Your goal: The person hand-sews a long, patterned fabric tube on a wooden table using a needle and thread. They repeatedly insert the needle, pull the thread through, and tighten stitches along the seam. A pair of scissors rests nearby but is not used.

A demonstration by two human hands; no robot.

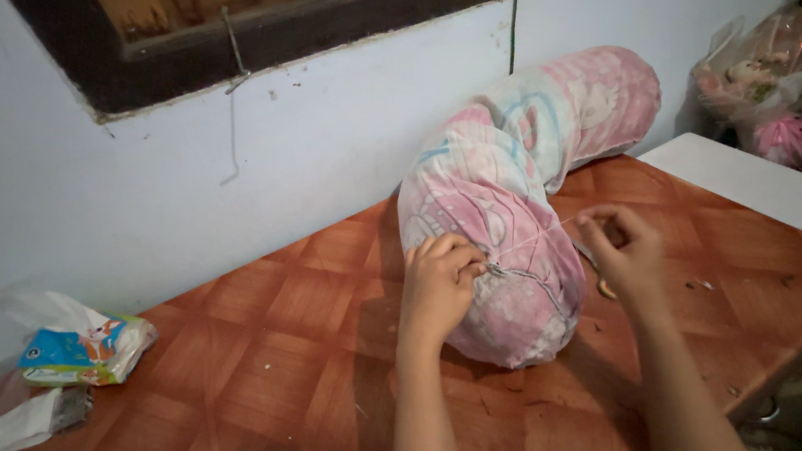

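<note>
1. Near the back edge of the tabletop (267, 372), toward its right side, lies a pink and white patterned bolster pillow (518, 192), bent, with its far end against the wall.
2. The left hand (438, 287) rests on the pillow's near end, fingertips pinched on a small metal needle (495, 269).
3. The right hand (625, 245), just right of the pillow, pinches a thin thread (543, 234) drawn taut across the fabric.
4. At the left edge sits a tissue pack (83, 352) beside crumpled plastic bags (2, 437).
5. Beyond the right corner stands a wrapped bouquet (767, 78).
</note>
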